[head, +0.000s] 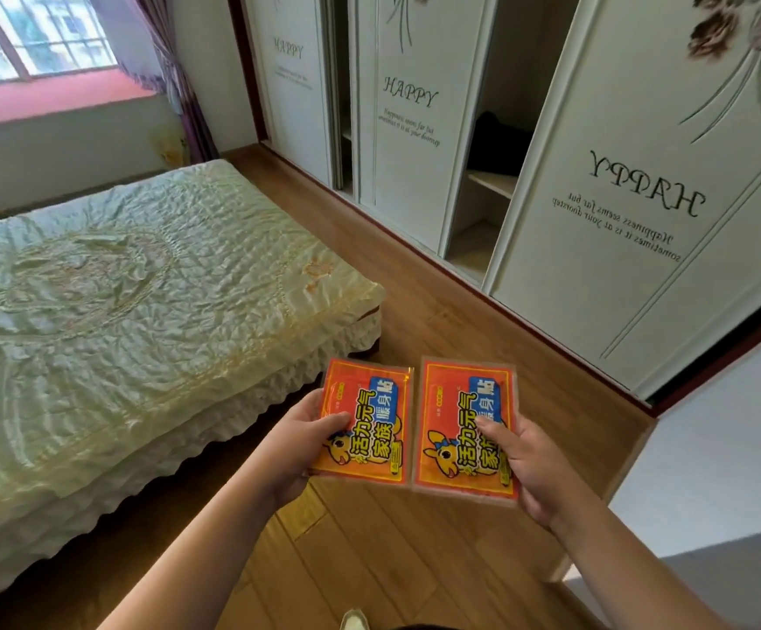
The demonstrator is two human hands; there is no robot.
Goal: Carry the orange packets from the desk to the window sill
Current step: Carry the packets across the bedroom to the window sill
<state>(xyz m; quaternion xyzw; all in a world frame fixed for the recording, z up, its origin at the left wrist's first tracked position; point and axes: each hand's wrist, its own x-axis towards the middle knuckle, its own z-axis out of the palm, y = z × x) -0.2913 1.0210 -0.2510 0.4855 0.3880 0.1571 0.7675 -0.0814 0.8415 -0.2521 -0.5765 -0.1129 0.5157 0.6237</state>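
Both hands, left hand (308,441) and right hand (534,466), each gripped one orange packet (363,422); window sill (47,95) lay far ahead-left, beyond the bed (119,288).

Part of the print on each orange packet (363,420) gets covered by a thumb, and the fingers underneath can't be seen at all. The bed (119,311) is cut off at the left edge. The small script on the wardrobe doors (408,129) is too blurred to be read properly.
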